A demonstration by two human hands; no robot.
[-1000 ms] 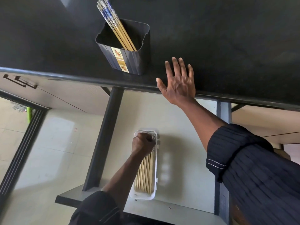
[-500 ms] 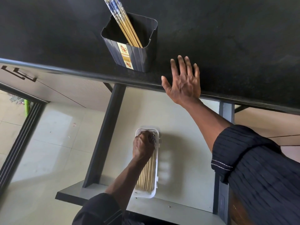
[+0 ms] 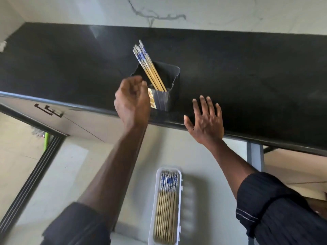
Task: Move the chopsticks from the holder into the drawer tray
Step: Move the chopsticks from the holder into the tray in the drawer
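Note:
A dark square holder (image 3: 167, 96) stands near the front edge of the black counter. Several yellow chopsticks (image 3: 148, 68) with blue-and-white tops lean out of it to the upper left. My left hand (image 3: 131, 101) hangs raised just left of the holder, its fingers loosely curled and holding nothing; it hides the holder's left side. My right hand (image 3: 205, 121) lies flat with fingers spread on the counter edge, right of the holder. Below, in the open drawer, a white tray (image 3: 153, 209) holds several chopsticks (image 3: 166, 206) lying side by side.
The black counter (image 3: 247, 76) runs across the view, with a white marble wall (image 3: 194, 11) behind it. The pale drawer bottom (image 3: 203, 183) surrounds the tray. A dark drawer side (image 3: 30, 183) runs along the left, a grey post (image 3: 254, 156) stands at the right.
My left hand has let go of the chopsticks in the tray and risen to the holder on the counter. The view has tilted up. My right hand stays on the counter edge.

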